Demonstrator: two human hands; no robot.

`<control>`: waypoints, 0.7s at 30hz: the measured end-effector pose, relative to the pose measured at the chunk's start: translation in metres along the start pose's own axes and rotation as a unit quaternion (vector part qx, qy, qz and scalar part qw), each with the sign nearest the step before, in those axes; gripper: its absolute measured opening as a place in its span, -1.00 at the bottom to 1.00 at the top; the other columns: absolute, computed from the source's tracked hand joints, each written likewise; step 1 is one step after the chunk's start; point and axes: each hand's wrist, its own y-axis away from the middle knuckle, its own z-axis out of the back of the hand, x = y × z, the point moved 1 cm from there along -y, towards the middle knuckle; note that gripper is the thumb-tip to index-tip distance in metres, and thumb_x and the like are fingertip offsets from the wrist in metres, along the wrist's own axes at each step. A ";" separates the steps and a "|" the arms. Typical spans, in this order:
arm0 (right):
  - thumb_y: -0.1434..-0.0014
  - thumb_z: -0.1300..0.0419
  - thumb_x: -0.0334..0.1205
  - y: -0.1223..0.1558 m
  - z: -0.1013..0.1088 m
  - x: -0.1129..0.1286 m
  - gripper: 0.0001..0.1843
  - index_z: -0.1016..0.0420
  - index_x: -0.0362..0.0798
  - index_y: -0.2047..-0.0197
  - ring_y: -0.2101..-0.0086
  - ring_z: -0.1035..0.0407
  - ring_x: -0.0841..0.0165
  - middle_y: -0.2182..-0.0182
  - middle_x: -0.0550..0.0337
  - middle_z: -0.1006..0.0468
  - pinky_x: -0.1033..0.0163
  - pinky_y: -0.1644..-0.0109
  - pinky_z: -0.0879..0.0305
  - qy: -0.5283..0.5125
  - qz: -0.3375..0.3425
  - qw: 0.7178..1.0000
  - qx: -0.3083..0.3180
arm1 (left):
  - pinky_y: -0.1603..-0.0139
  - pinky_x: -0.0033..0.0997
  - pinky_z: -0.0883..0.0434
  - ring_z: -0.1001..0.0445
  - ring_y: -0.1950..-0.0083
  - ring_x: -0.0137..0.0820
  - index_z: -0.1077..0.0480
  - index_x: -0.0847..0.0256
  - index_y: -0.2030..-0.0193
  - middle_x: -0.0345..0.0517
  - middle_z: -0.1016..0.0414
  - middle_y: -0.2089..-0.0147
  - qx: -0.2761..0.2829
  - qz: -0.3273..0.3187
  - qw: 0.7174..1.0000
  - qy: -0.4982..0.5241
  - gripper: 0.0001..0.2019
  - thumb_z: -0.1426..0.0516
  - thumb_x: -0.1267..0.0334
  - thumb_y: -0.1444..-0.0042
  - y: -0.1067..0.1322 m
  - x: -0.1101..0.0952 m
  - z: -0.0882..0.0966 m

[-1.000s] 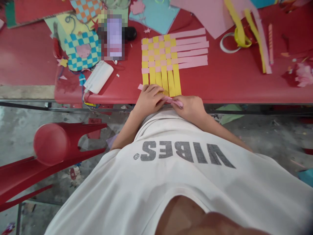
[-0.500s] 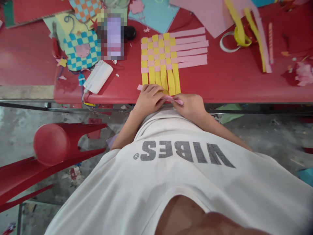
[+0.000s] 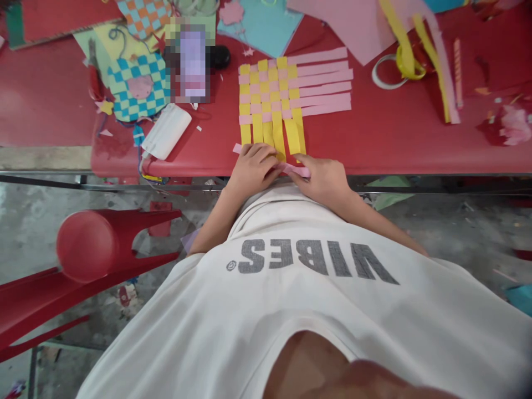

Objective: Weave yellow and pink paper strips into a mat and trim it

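Woven yellow-and-pink paper mat (image 3: 266,94) lies at the near edge of the red table (image 3: 386,144); the left hand (image 3: 253,169) presses flat on its yellow strips, while the right hand (image 3: 322,180) pinches a pink paper strip (image 3: 296,170) between thumb and fingers.

L hand (image 3: 253,169) lay curled over the lower ends of the yellow strips, w/ one end of a pink paper strip (image 3: 237,148) poking out past its fingers. R hand (image 3: 322,178) pinched the other end of that strip near the table edge. Above the hands sat a woven yellow-and-pink paper mat (image 3: 266,94), loose pink ends running right, loose yellow ends running down. Red table (image 3: 386,147) also held a blue-and-green woven paper piece (image 3: 137,88), a white packet (image 3: 166,131), a tape roll (image 3: 388,72) & pink paper sheets (image 3: 341,27). A blurred object (image 3: 187,61) lay above the packet. Red chair (image 3: 87,246) stood lower L, on the concrete floor (image 3: 457,233).
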 end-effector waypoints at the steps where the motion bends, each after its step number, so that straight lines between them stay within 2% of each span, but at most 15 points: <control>1: -0.56 -0.24 0.15 -0.001 0.000 -0.001 -0.42 -0.71 0.00 -0.42 0.19 -0.63 -0.04 0.12 -0.11 -0.83 0.07 0.17 -0.14 -0.002 -0.006 1.000 -0.002 | -0.33 0.25 -0.42 -0.62 -0.35 0.07 -0.65 0.07 -0.03 0.10 -0.72 -0.27 -0.002 -0.001 1.000 0.001 -0.73 -0.14 0.07 -0.66 0.000 0.000 0.000; 5: -0.52 -0.16 -0.09 -0.006 0.003 -0.005 -0.40 -0.67 -0.02 -0.50 0.24 -0.62 -0.02 0.17 -0.07 -0.82 0.02 0.11 -0.30 -0.035 -0.024 0.999 0.001 | -0.35 0.23 -0.43 -0.62 -0.33 0.06 -0.65 0.08 -0.07 0.09 -0.72 -0.27 -0.015 -0.007 1.000 -0.002 -0.75 -0.16 0.07 -0.65 0.000 -0.001 0.000; 11: -0.51 -0.16 -0.18 -0.019 0.010 -0.011 -0.42 -0.65 -0.06 -0.49 0.22 -0.60 0.04 0.24 0.01 -0.75 -0.01 -0.01 -0.43 -0.113 -0.041 0.992 -0.027 | -0.32 0.20 -0.44 -0.61 -0.36 0.07 -0.64 0.07 -0.15 0.08 -0.72 -0.29 -0.007 -0.004 1.000 -0.007 -0.79 -0.18 0.11 -0.63 0.001 0.000 0.000; 14: -0.47 -0.23 -0.19 -0.030 0.009 -0.018 -0.51 -0.67 -0.04 -0.38 0.22 -0.59 0.08 0.28 0.07 -0.72 0.01 -0.03 -0.46 -0.142 -0.048 0.988 -0.049 | -0.33 0.16 -0.44 -0.62 -0.35 0.05 -0.61 0.09 -0.26 0.07 -0.72 -0.32 -0.020 -0.018 1.000 -0.011 -0.75 -0.20 0.11 -0.61 0.002 0.000 0.001; 17: -0.42 -0.35 -0.12 -0.042 0.004 -0.027 -0.66 -0.64 0.08 -0.22 0.29 -0.57 0.13 0.37 0.20 -0.65 0.02 0.06 -0.47 -0.188 -0.063 0.977 -0.076 | -0.35 0.13 -0.44 -0.62 -0.36 0.04 -0.58 0.13 -0.33 0.07 -0.71 -0.36 -0.019 -0.020 1.000 -0.013 -0.70 -0.21 0.10 -0.61 0.003 0.000 0.002; 21: -0.35 -0.49 -0.05 -0.055 -0.005 -0.038 -0.67 -0.57 0.16 -0.11 0.40 -0.53 0.17 0.42 0.29 -0.60 0.00 0.16 -0.48 -0.251 -0.067 0.961 -0.095 | -0.40 0.15 -0.42 -0.60 -0.40 0.06 -0.59 0.11 -0.35 0.09 -0.70 -0.38 0.003 -0.005 1.000 -0.007 -0.68 -0.19 0.08 -0.62 0.003 0.000 0.002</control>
